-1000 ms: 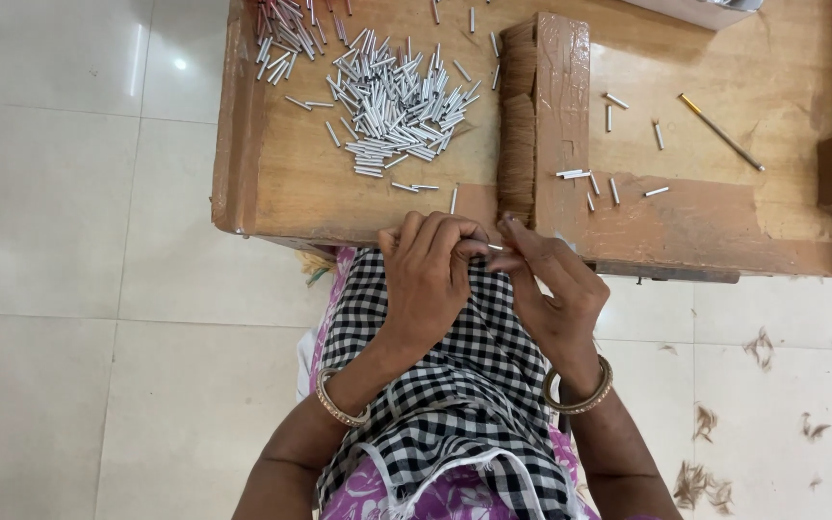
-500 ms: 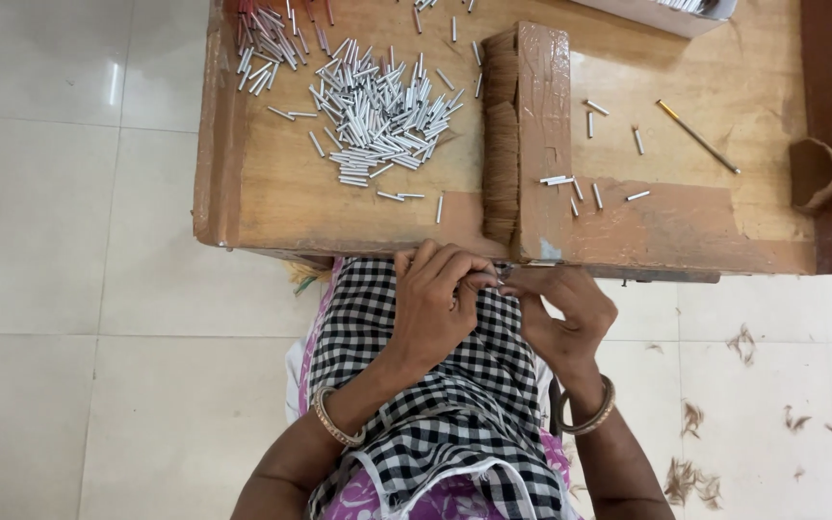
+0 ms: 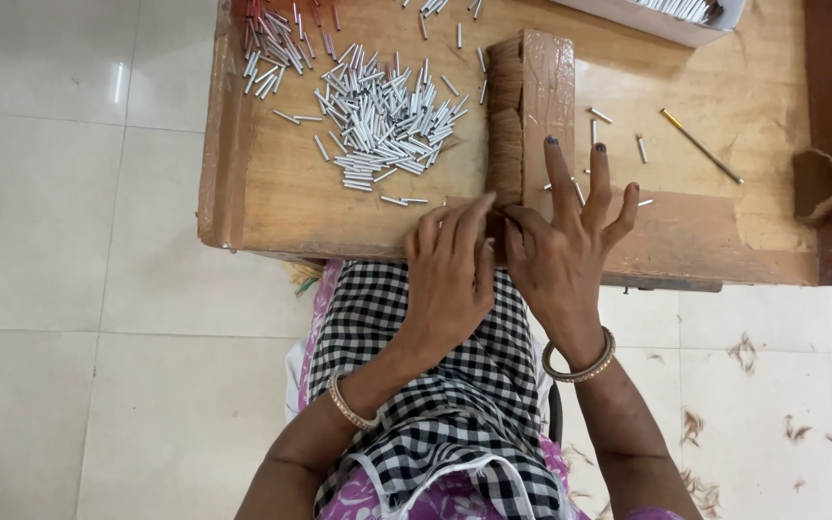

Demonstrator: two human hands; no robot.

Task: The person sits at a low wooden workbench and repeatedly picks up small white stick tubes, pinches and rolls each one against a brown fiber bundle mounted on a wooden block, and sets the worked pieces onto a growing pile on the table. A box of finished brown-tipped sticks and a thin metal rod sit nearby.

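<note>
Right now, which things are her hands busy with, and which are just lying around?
In use:
left hand and right hand, meeting at the near end of the brown fibre stack
wooden block beside the stack, under the right hand's fingers

Lying about:
pile of white tubes
thin gold stick
curled brown strip
white tray
fibre scraps on the floor

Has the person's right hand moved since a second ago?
Yes. The right hand has gone forward from the lap onto the low wooden table, fingers spread beside the upright wooden block.
</note>
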